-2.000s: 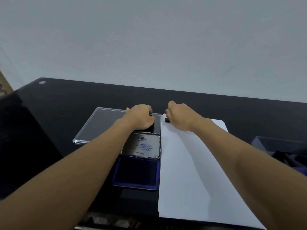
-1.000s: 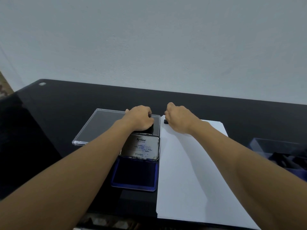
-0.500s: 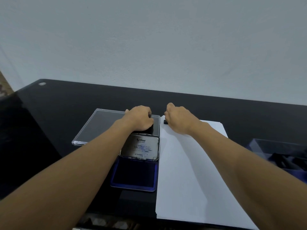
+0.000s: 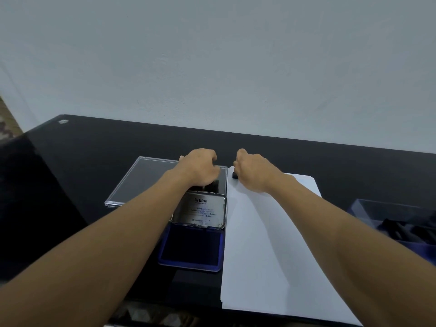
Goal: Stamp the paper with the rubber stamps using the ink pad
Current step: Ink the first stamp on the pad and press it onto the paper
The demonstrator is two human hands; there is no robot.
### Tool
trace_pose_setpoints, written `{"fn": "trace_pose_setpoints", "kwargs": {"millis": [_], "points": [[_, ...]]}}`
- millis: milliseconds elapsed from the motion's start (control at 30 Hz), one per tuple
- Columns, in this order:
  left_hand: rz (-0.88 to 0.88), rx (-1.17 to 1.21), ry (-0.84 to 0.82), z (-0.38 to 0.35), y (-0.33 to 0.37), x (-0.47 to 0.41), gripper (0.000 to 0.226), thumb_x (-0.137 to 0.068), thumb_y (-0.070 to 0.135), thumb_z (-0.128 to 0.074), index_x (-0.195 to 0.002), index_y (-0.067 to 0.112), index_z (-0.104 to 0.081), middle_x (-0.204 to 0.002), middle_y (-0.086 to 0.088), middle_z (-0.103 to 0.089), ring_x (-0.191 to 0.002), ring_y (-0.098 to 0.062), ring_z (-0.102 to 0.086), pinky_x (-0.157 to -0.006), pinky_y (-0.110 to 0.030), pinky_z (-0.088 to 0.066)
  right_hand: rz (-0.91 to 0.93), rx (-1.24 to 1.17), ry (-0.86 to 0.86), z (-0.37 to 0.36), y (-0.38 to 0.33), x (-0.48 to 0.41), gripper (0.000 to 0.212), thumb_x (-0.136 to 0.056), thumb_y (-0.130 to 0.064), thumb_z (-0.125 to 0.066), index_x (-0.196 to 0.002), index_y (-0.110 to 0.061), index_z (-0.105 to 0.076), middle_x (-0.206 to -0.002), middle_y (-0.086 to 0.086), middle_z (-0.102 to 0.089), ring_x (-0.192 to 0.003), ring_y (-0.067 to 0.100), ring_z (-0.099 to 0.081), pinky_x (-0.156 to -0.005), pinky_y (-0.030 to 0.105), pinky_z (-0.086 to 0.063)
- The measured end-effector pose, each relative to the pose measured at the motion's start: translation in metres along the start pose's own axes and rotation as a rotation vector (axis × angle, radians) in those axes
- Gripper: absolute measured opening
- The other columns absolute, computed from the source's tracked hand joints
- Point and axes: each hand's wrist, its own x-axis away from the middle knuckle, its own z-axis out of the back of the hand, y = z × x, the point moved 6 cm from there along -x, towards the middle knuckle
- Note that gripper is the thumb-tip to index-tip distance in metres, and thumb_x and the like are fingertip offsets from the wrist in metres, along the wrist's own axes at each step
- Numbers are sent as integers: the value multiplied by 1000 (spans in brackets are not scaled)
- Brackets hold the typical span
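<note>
In the head view, the right hand pinches a small black rubber stamp on the far left corner of the white sheet of paper, just beside the open blue ink pad on the glossy black surface, while the left hand curls over a flat clear plastic case, its grip impossible to tell

Bare paper offers flat open room near the front. The ink pad, lid raised, borders its left edge; a clear case lies behind, a box far right.
</note>
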Motion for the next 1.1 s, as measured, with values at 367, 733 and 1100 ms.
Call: {"fn": "trace_pose_setpoints", "kwargs": {"millis": [367,733,1100], "points": [[16,22,33,30,9,27,38,-99,29,-50,-135,16,-52,-136,-2,-55,-123,-23,-51,-112,-48,-36,-44,-168,58,50,-5,15,23,-103,-31,-34,-98,-14,-49,-90,6,-58,-74,22,-54,-66,37,-45],[13,28,75,60,6,74,44,-101,31,-47,-143,17,-48,-148,-1,-47,-135,-23,-44,-115,-48,-33,17,-211,144,89,-24,53,26,-102,-33,-38,-94,-12,-51,-89,7,-62,-70,21,-50,-61,33,-43],[31,108,126,52,-19,131,44,-101,29,-50,-142,15,-50,-149,-3,-47,-129,-20,-50,-106,-33,-40,68,-270,92,69,-71,94,23,-99,-30,-43,-95,-12,-56,-90,4,-63,-76,19,-57,-59,29,-42]]}}
